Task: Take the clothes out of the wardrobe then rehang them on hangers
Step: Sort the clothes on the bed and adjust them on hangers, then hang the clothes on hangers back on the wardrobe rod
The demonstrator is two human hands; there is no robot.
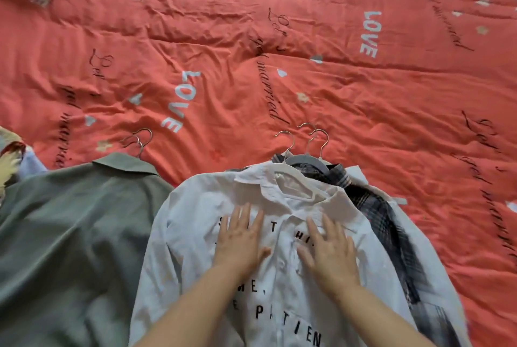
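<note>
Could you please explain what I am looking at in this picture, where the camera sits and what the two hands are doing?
There is no machine here: a person works with bare hands, and the single camera is worn on their head, looking forward and down. The left hand and right hand both lie flat, fingers straight, on a white shirt with black lettering. Neither hand holds anything. The shirt is on a white hanger and lies on a red bedspread printed with LOVE. To its left lies a grey-green garment, also on a hanger. A dark plaid garment on hangers shows from under the shirt's right side.
</note>
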